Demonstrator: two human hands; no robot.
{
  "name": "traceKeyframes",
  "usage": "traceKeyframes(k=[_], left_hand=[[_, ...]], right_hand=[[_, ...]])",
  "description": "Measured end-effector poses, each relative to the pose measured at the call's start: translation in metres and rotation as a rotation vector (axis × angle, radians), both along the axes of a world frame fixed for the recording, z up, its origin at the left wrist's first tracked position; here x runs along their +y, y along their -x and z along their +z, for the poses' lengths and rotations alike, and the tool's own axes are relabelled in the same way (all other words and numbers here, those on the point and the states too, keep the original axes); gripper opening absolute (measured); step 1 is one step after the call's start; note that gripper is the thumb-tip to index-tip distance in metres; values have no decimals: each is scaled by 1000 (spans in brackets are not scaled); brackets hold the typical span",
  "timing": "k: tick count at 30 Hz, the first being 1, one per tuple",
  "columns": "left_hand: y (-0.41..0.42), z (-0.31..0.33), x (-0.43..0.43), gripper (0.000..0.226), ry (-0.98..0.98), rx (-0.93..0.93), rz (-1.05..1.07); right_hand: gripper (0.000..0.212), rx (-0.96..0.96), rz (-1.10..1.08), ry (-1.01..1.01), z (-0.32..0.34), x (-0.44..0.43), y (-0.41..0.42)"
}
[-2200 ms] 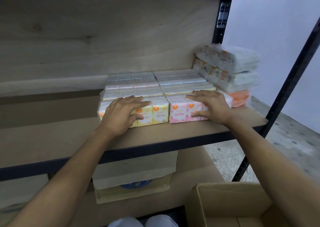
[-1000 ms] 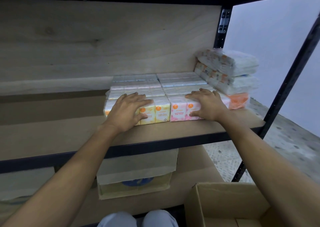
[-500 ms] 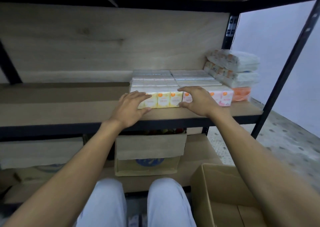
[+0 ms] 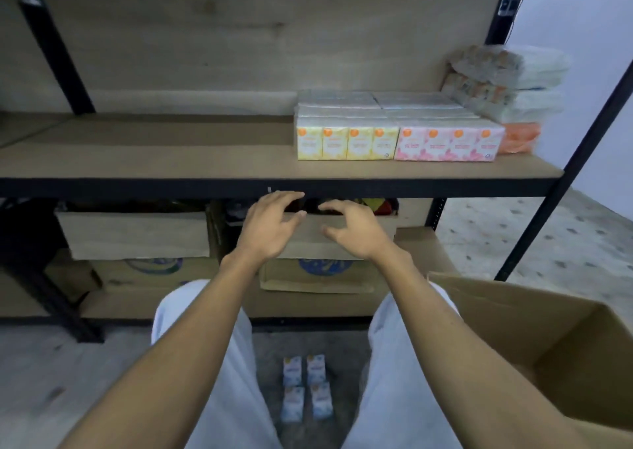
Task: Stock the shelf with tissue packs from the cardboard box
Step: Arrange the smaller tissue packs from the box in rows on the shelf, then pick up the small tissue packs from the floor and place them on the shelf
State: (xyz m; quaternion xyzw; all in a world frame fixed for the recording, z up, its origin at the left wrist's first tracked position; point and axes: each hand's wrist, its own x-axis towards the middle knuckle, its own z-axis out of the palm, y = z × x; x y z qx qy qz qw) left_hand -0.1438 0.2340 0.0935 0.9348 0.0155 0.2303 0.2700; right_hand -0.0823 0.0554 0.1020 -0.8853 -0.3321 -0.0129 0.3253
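Note:
On the wooden shelf stand a yellow tissue pack block and a pink tissue pack block side by side, with more white rows behind them. My left hand and my right hand hover empty in front of the shelf's black front rail, below the packs, fingers spread. The open cardboard box sits on the floor at my lower right; its inside is hidden. A blue tissue pack bundle lies on the floor between my legs.
Stacked plastic-wrapped tissue bundles and an orange pack fill the shelf's right end. Two cardboard boxes sit on the lower shelf. Black uprights frame the rack. The left half of the shelf is bare wood.
Both hands have come off the yellow and pink packs and pulled back below the shelf edge. The view has drawn back and tilted down, showing my legs and the floor.

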Motion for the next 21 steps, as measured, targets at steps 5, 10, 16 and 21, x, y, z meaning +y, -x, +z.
traceKeyframes(k=[5,10,16,21], left_hand=[[10,-69,-1,39,125,135,30],[15,-150,-3,38,333,376,68],[29,-247,3,37,452,628,105],[33,-295,4,39,591,750,140]], right_hand=[[40,229,-30,4,-68,13,7],[38,451,-108,83,-149,22,9],[33,625,-169,180,-238,24,21],[30,725,-244,179,-300,23,36]])
